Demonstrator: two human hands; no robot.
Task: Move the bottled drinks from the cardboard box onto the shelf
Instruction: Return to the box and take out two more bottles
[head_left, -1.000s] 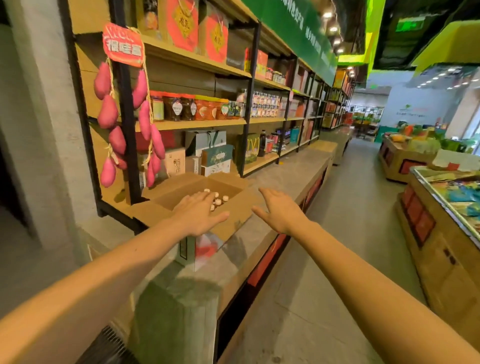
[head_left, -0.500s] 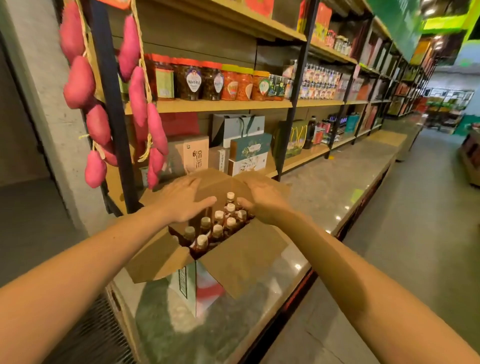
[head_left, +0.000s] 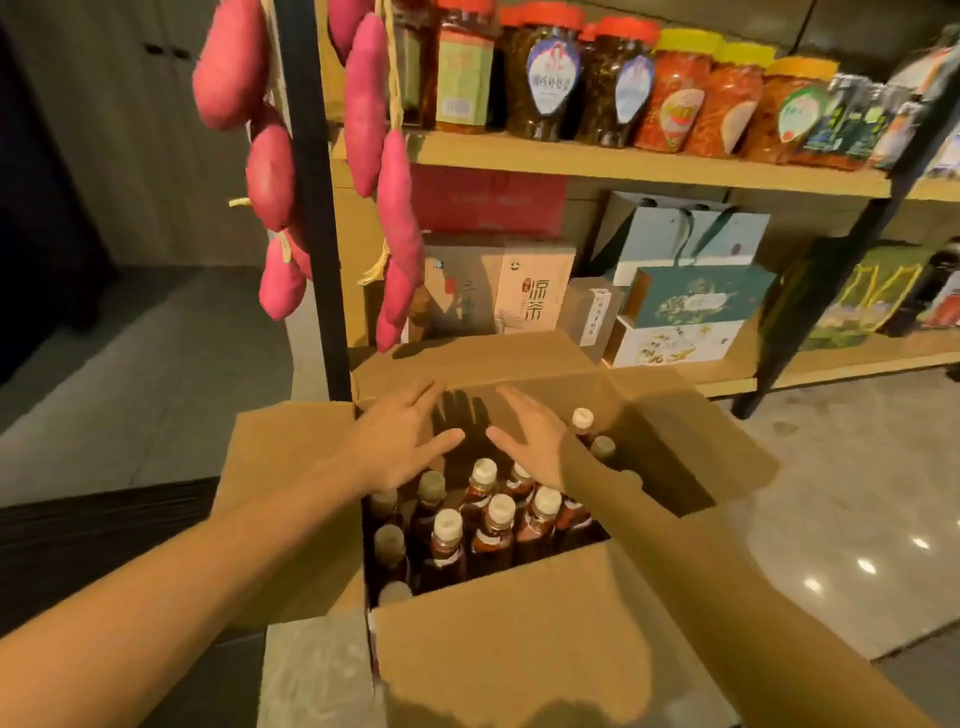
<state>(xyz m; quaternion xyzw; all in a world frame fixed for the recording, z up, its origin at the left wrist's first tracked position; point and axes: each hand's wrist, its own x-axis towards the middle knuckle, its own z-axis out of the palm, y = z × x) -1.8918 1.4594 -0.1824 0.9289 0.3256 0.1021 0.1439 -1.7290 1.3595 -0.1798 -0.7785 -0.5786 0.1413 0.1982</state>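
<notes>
Head view, store aisle. At lower centre of the frame an open brown cardboard box (head_left: 519, 639) sits on a grey stone bench (head_left: 831, 519), its four flaps folded outward. Inside stand the dark bottled drinks with pale screw caps (head_left: 493, 525), upright and packed close, filling the near and right part of the box; none is on the wooden shelf (head_left: 779, 382) yet, which runs behind the box at centre right.

My left hand (head_left: 400, 447) and right hand (head_left: 535, 447) hover side by side over the far part of the box, palms down. Each grip is wide, fingers spread, holding nothing. The right wrist lies just above the caps; I cannot tell whether it touches them.

As I judge it, the step in hand is the first pick. To do it well I would close each grip around one bottle's neck just under the cap, lift straight up so neighbours are not dragged, and clear the far flap before swinging to the shelf.

The far-left corner of the box lies under my hands and their shadow, so whether bottles stand there is unclear. Bottle labels are too blurred to read. Free shelf space is hard to judge: gift boxes and paper bags (head_left: 691, 306) crowd the lower level, and jars with red and yellow lids (head_left: 623, 83) fill the one above at upper right.
</notes>
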